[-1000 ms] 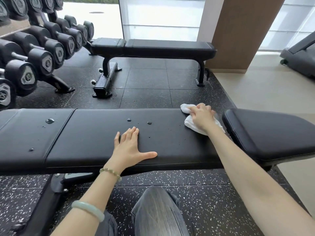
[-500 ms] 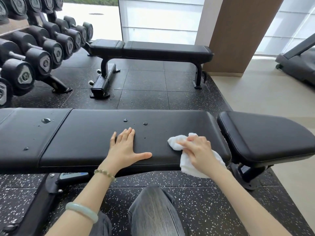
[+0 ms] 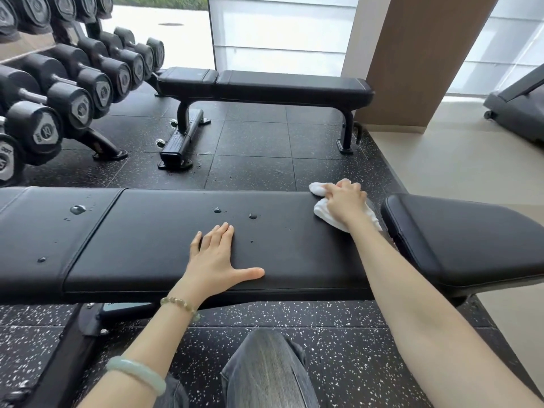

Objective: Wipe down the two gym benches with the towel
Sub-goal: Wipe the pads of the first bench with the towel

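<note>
Grey denim knee [image 3: 265, 369] nearest, over black rubber floor [image 3: 338, 348] flecked white. Left forearm: two bracelets, one pale green bangle [image 3: 138, 375], one beaded band [image 3: 179, 306]. Left hand [image 3: 216, 257] flat on near bench [image 3: 147, 245], palm down, fingers straight and together, thumb splayed right. Near bench: black padding, long axis left to right across the view; a separate black pad [image 3: 471, 240] sits just beside its right end. Water drops [image 3: 217, 209] on the padding: four larger, several specks. Right hand [image 3: 346, 203] at far right corner of the long pad, fingers curled around one white towel [image 3: 323, 212], bunched, lying diagonally far-left to near-right. Far bench [image 3: 279, 85]: parallel, well apart. Benches: two. Dumbbells [image 3: 73, 104] racked left, count cut off by frame edge. Brown pillar [image 3: 412, 69], windows [image 3: 279, 30], treadmill [image 3: 518, 110] beyond.
</note>
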Available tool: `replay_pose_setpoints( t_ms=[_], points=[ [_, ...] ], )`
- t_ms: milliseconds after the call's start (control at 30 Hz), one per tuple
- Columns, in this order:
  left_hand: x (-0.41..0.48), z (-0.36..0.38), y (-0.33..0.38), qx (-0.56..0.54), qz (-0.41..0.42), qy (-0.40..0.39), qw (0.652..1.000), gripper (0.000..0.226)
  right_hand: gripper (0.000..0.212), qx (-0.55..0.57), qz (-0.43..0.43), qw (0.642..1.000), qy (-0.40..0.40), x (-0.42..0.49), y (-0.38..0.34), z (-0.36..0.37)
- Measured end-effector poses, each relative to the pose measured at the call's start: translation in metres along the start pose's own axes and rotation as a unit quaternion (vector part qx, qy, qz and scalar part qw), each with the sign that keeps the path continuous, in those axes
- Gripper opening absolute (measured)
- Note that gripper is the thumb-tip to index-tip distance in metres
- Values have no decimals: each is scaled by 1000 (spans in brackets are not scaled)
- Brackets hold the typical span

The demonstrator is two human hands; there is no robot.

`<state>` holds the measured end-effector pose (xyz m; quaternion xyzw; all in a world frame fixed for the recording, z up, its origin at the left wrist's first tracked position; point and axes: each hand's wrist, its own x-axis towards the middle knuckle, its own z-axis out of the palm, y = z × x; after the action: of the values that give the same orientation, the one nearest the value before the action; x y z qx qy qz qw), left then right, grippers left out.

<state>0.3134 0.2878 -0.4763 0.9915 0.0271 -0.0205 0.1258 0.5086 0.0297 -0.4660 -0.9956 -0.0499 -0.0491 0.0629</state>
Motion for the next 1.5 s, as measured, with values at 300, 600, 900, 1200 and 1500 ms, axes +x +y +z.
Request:
replay_pose_setpoints(
  t_ms=[300, 600, 900, 1200, 1500],
  points=[
    [-2, -2, 0, 3, -3, -5, 1000, 148, 37, 38, -141, 989, 3, -94, -41, 1],
    [-3, -2, 1, 10, 3, -7, 1000, 147, 34, 140, -240, 959, 51, -171, -15, 0],
    [-1, 1, -1, 15, 3, 13, 1000, 146, 41, 13, -130, 991, -9, -57, -35, -4],
    [-1, 1, -1, 9, 5, 7, 1000, 145, 40, 14, -96, 995, -1, -47, -60, 1],
    [-5, 2, -5, -42, 15, 13, 999, 131, 37, 52, -206, 973, 91, -174, -68, 13]
  ],
)
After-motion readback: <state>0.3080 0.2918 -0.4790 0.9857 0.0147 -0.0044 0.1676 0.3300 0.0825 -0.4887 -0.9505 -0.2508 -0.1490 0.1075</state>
